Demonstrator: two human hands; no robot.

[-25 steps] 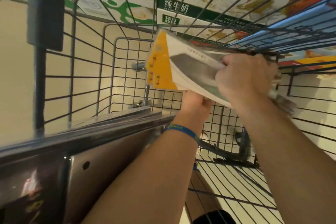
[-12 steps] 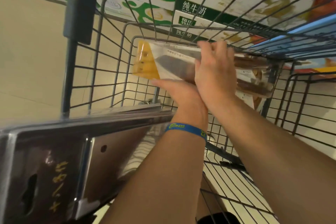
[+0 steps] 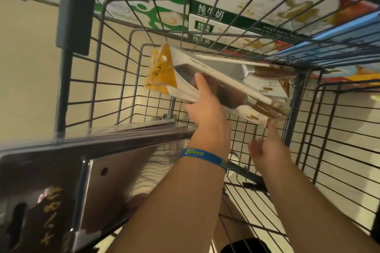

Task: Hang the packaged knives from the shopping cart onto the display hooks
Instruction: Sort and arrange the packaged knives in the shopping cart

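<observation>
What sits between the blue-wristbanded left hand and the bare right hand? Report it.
Head view: only the black wire shopping cart mesh, pale floor behind it, separates the left hand and right hand.

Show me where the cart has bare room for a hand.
Bare wire floor between the right hand and the cart's right wall; also the far corner left of the knife packs. Crowded near-left, where cleaver packs lie.
</observation>
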